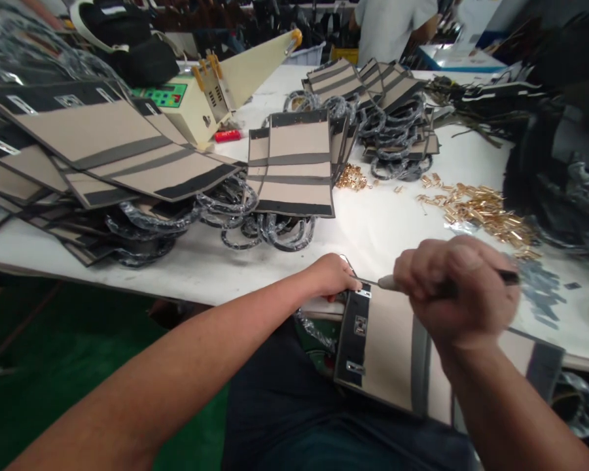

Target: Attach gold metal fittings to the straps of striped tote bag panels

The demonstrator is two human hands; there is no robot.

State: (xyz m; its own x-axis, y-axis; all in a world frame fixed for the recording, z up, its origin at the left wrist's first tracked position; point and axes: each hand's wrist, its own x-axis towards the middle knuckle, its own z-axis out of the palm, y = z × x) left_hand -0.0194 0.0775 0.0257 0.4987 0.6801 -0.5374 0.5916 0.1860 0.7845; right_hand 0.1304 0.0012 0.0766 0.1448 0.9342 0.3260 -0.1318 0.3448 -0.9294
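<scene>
A beige panel [390, 353] with dark strips and small metal plates lies over the table's front edge, above the lap. At its upper left corner my left hand [331, 275] is closed, fingertips pressed on the corner beside a metal plate [363, 292]. My right hand [456, 288] is wrapped round a slim tool with a dark end [508, 277]; its pale front part [387, 282] points left toward that corner. Whether the tool's tip touches the panel is too small to tell. What lies under my left fingers is hidden.
Stacks of similar panels [299, 140] with plastic-wrapped handles [289, 232] stand on the white table [373, 229]. Gold-coloured metal pieces [491, 212] lie at the right, grey pieces [540, 288] nearer. A cream machine [189, 111] and a red cylinder [227, 135] are behind. A person [390, 29] stands beyond.
</scene>
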